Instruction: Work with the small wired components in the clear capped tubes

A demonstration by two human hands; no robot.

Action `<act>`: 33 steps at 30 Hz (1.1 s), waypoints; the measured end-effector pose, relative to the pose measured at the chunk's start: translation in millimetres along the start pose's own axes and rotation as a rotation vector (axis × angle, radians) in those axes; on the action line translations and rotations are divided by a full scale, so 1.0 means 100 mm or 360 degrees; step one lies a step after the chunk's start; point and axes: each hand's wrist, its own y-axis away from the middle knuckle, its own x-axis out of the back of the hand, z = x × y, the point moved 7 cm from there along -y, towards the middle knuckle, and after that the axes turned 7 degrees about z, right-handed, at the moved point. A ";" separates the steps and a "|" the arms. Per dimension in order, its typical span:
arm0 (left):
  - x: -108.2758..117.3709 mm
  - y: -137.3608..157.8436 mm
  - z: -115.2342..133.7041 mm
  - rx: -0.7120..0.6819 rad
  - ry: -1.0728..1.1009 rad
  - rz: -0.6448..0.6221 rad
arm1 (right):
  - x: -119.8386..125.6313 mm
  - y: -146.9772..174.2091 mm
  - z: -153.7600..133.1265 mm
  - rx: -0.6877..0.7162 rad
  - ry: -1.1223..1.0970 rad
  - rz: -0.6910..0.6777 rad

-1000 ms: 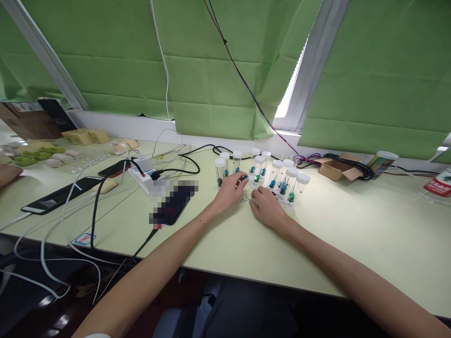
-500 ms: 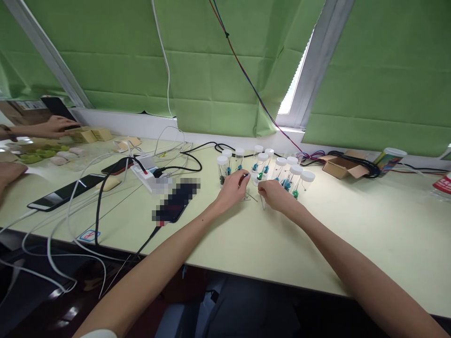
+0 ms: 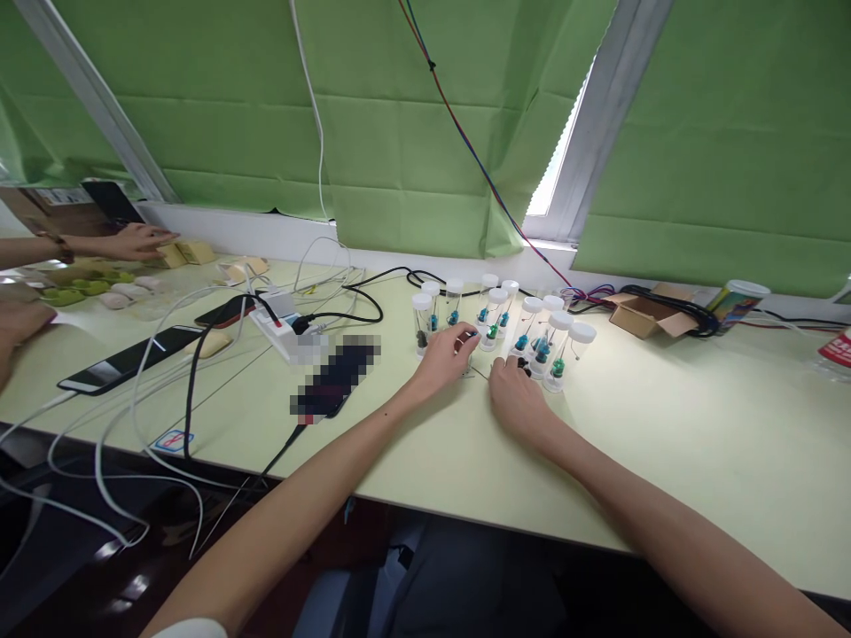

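Note:
My left hand [image 3: 448,354] is closed in a pinch, with a small dark piece [image 3: 472,334] at its fingertips, too small to name. To its right, my right hand [image 3: 519,392] rests low over the table, fingers curled around a dark item [image 3: 524,364] that is mostly hidden. A thin metal rod [image 3: 481,373] shows between the two hands. Just beyond them stand several clear vials with white caps, holding blue or green pieces with wires. One green-piece vial [image 3: 558,365] is right of my right hand; another vial [image 3: 421,326] stands left of my left hand.
Left of my arms lie a phone [image 3: 339,377], a power strip [image 3: 276,330] with tangled cables, and another phone [image 3: 133,359]. A person's hand [image 3: 139,241] reaches in at far left. An open cardboard box [image 3: 648,312] and a printed can [image 3: 737,306] stand back right.
My right hand has shifted down and turned, uncovering vials behind it; a dark item now shows at its fingers. My left hand keeps its pinch. The other person's hand has moved right.

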 end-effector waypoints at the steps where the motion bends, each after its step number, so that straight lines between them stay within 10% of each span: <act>1: 0.00 0.00 0.00 -0.0005 0.0002 0.0000 | 0.00 0.01 -0.02 0.0004 0.0020 -0.0009; 14: -0.11 0.06 -0.05 0.0066 0.0100 -0.0179 | -0.01 0.00 0.08 0.0028 -0.0068 -0.0030; 26: -0.10 0.04 -0.17 0.0143 0.0198 -0.0161 | 0.11 -0.22 0.36 -0.0107 -0.1542 0.0478; 33: -0.09 0.04 -0.15 0.0044 0.0017 -0.0180 | 0.22 -0.16 0.40 -0.0070 -0.1507 0.0728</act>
